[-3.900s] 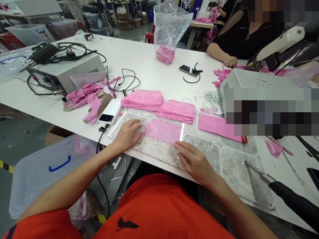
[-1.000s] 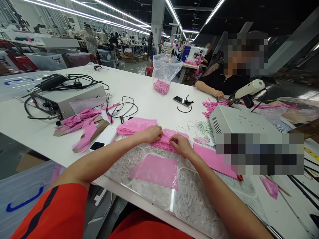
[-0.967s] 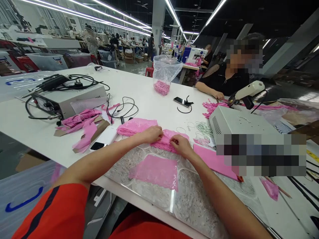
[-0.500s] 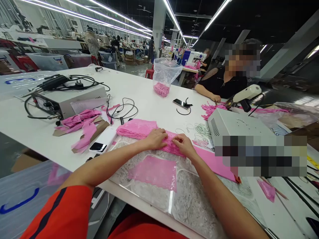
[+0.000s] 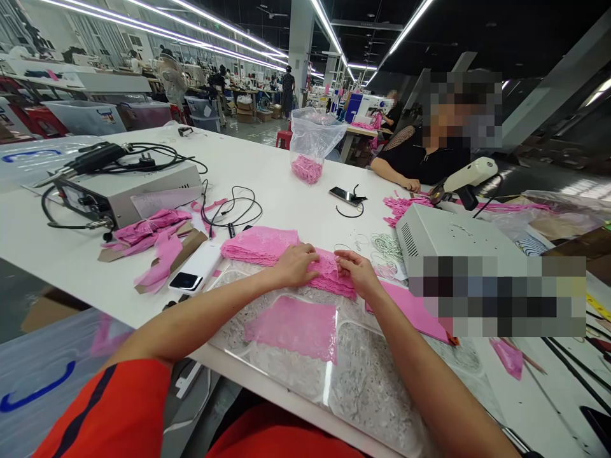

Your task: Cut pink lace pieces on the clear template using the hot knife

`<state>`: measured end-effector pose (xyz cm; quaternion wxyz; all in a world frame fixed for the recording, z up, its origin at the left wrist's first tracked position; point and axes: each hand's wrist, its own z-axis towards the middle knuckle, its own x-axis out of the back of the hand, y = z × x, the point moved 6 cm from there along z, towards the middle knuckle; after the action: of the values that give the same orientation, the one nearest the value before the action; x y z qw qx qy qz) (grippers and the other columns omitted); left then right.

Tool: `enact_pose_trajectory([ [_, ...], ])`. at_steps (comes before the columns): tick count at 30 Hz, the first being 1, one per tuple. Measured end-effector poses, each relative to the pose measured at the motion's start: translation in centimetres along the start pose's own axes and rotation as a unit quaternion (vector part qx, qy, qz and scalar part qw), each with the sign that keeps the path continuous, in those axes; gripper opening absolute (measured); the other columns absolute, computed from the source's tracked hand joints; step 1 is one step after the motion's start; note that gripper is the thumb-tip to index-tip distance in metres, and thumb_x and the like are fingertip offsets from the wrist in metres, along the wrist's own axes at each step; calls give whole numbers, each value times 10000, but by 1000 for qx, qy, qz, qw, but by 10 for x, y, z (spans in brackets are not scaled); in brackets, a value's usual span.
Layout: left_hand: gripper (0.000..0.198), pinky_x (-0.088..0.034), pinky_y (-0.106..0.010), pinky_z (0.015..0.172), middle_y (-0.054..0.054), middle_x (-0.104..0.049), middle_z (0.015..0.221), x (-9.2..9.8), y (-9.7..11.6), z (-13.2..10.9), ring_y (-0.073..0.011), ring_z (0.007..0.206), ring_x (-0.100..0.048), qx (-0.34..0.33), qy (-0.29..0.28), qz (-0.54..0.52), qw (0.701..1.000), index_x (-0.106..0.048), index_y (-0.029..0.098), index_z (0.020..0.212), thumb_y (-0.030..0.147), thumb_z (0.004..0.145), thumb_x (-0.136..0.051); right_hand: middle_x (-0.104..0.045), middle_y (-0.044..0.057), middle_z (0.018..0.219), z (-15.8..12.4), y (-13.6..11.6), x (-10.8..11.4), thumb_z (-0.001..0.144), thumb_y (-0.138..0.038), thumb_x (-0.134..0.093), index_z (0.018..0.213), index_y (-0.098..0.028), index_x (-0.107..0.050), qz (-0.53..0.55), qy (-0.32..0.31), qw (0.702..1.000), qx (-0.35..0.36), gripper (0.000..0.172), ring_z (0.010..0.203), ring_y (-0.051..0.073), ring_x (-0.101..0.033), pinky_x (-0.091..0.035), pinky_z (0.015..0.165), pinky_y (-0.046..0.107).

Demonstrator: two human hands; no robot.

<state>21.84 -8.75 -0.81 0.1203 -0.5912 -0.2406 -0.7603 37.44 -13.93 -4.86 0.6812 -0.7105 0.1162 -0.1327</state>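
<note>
"Now, what has changed?"
"Left hand (image 5: pixel 296 264) and right hand (image 5: pixel 359 272) moved from the mat (image 5: pixel 382 378) to the right lace pile (image 5: pixel 327 270). The left rests there, fingers loosely spread; the right nearly pinches the edge, but its hold I cannot tell."
"And the single lace sheet (image 5: pixel 293 327)?"
"On the mat, as before."

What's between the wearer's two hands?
A pink lace pile: part of it shows in the gap between the left hand and the right hand. Seen in the head view.
</note>
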Motion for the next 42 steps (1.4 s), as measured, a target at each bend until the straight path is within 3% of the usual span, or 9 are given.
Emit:
enact_pose_trajectory([
  [7, 350, -390, -489, 968, -180, -582, 1158, -10, 31, 4, -342, 1133, -516, 33, 34, -10, 999, -619, 125, 1053, 415, 857, -618, -632, -14, 774, -8, -5, -1, 547, -351, -767, 939, -197, -674, 70, -1, 997, -29, 432, 594, 89, -528, -457, 560, 271],
  [11, 145, -409, -453, 932, -142, -643, 990, -16, 29, 9, -297, 1032, -582, 70, 41, -80, 993, -616, 156, 930, 259, 901, -519, -627, -18, 777, -16, -12, -1, 563, -298, -762, 951, -188, -672, 99, -2, 994, -40, 413, 598, 81, -526, -459, 582, 270],
  [15, 174, -468, -367, 792, -68, -670, 790, -16, 23, 5, -226, 829, -630, 138, 52, -215, 965, -615, 186, 918, 250, 925, -454, -634, -14, 771, -30, -15, 3, 565, -268, -769, 956, -188, -665, 136, 1, 989, -58, 412, 592, 80, -526, -452, 569, 262],
  [18, 187, -491, -298, 643, -37, -683, 750, -22, 30, -5, -167, 647, -629, 182, 27, -357, 916, -590, 194, 959, 292, 930, -433, -638, -12, 764, -49, -15, 10, 574, -261, -782, 957, -197, -666, 167, 8, 983, -77, 406, 585, 81, -528, -442, 541, 247],
  [21, 251, -515, -274, 555, -80, -714, 810, -36, 52, -23, -147, 572, -646, 212, -49, -504, 836, -569, 167, 900, 364, 933, -418, -637, -16, 759, -73, -14, 18, 582, -245, -785, 951, -205, -671, 199, 17, 975, -97, 388, 572, 75, -523, -446, 526, 235],
  [26, 442, -606, -350, 696, -164, -714, 889, -58, 98, -54, -223, 779, -729, 239, -140, -667, 692, -582, 136, 846, 547, 898, -428, -638, -19, 772, -113, -11, 26, 593, -211, -775, 961, -205, -683, 234, 19, 964, -129, 380, 557, 59, -524, -455, 514, 210],
  [30, 445, -596, -353, 791, -137, -694, 893, -68, 115, -57, -212, 854, -718, 255, -104, -717, 641, -570, 151, 835, 568, 894, -426, -632, -25, 760, -140, -5, 31, 611, -183, -783, 959, -222, -693, 279, 20, 944, -176, 362, 556, 52, -511, -443, 506, 193],
  [34, 354, -560, -291, 761, -29, -622, 775, -66, 110, -51, -137, 741, -650, 252, -6, -703, 665, -507, 178, 747, 517, 827, -572, -626, -18, 794, -159, 6, 40, 559, -173, -800, 931, -222, -705, 296, 60, 934, -189, 388, 552, 48, -486, -409, 480, 194],
  [42, 339, -440, -242, 650, 34, -508, 604, -24, 104, -29, -117, 654, -523, 152, 82, -553, 815, -459, 176, 588, 376, 743, -684, -550, -37, 822, -179, 18, 72, 561, -308, -778, 961, -216, -677, 127, 195, 970, -67, 422, 524, 55, -474, -420, 501, 250],
])
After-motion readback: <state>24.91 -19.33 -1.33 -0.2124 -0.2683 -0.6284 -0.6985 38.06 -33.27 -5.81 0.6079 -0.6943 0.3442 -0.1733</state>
